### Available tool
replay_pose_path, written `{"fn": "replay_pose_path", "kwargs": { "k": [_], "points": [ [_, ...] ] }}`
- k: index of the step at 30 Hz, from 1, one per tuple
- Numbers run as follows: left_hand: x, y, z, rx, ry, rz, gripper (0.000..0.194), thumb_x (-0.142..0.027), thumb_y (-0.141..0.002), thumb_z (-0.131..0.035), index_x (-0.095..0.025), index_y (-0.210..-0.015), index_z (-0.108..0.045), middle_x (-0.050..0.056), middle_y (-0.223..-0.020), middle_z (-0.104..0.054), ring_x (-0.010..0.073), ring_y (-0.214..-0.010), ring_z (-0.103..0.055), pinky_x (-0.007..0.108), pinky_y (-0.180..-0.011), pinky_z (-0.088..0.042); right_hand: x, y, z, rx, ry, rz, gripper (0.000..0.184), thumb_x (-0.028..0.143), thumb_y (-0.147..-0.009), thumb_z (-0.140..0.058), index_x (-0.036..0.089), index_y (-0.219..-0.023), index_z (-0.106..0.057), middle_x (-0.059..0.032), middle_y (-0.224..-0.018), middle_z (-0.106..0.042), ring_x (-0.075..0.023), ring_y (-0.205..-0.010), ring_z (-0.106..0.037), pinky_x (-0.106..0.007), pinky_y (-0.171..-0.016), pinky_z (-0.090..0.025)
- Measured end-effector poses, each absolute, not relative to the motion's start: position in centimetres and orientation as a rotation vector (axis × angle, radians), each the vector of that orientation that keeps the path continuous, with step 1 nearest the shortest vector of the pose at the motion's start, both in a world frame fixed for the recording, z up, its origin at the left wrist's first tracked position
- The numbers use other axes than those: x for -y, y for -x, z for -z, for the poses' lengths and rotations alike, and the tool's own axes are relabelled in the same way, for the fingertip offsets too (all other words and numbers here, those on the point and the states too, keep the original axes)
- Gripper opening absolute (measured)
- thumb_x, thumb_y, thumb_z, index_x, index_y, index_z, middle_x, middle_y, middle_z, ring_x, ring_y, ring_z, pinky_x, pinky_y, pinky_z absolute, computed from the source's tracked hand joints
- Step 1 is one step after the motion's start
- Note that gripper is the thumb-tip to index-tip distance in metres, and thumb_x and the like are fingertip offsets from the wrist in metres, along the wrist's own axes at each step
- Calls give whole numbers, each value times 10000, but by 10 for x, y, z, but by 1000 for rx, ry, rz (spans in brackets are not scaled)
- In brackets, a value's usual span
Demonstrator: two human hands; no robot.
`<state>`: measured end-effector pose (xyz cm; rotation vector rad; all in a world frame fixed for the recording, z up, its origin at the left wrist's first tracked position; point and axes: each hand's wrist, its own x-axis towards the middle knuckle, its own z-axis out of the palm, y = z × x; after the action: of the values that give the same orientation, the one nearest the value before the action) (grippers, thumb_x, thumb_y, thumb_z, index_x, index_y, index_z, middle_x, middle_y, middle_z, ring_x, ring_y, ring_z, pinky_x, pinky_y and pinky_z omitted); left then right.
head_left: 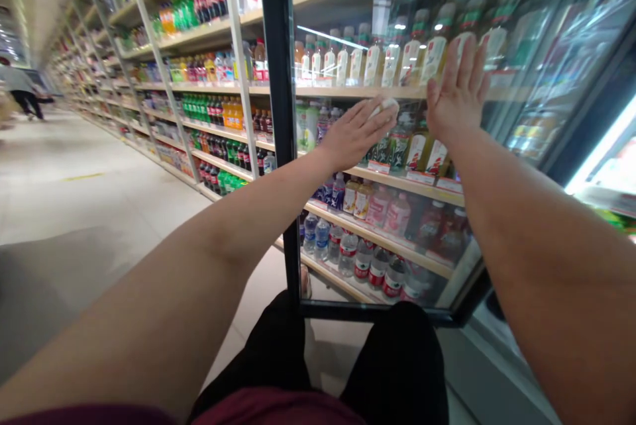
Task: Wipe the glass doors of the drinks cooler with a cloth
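A glass door with a black frame (372,311) stands open in front of me, and bottles show through its pane. My left hand (354,132) lies against the glass near the middle, fingers pointing right. A small white cloth (386,106) shows at its fingertips, pressed under them; most of it is hidden. To the right and a little higher, my right hand (458,97) rests flat on the pane, fingers pointing up and somewhat apart. I see nothing held in it.
Drink shelves (209,87) run along the left into the distance. At the right is a lit refrigerated case (609,170). My black-clad knees (405,352) are close to the door's lower edge. A person (20,89) is far off at the left, on the pale floor.
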<state>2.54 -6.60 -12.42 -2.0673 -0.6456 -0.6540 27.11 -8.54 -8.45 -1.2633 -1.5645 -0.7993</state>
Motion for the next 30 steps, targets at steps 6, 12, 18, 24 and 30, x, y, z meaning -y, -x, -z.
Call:
{"fn": "replay_pose_path", "kwargs": {
  "k": [6,12,18,24,30],
  "points": [
    [56,-9,92,865,1892,1140,652,-169,-1052,-336,-305,-1688,-299,-133,-1767,-106,107,-1599,229,438,-1377,66,84,-271,82,1584,1321,796,647,387,-1160,-313,164,-1733,-113,-113,-1802,-39,-335,-1665,-46,-647,-1305,-112],
    [68,-14,125,796,2150,763,567,-168,-1063,-404,-262,-1622,-401,-69,-1754,-262,191,-1648,29,537,-1375,-9,89,-273,78,1630,1345,707,705,474,-1162,-336,182,-1735,-46,-109,-1803,27,-302,-1668,28,-650,-1299,-51],
    [70,-5,104,862,1994,943,571,-246,-1095,-352,-296,-1664,-335,-166,-1750,-188,153,-1622,173,436,-1382,77,94,-273,79,1649,1376,712,770,538,-1151,-360,168,-1738,-25,-162,-1794,46,-322,-1668,47,-633,-1300,-44],
    [65,-15,127,782,2069,835,652,-98,-1037,-276,-184,-1680,-340,0,-1759,-258,245,-1641,16,574,-1361,-55,97,-271,77,1651,1457,745,800,558,-1120,-297,145,-1736,2,-155,-1795,66,-344,-1668,47,-657,-1296,-79],
    [73,-12,110,746,1912,791,634,-124,-1048,-409,-271,-1663,-357,-34,-1748,-270,237,-1642,-143,560,-1370,-120,100,-268,71,1672,1557,693,856,552,-1071,-296,147,-1734,63,-118,-1798,115,-363,-1663,88,-616,-1324,-31]
  ]
}}
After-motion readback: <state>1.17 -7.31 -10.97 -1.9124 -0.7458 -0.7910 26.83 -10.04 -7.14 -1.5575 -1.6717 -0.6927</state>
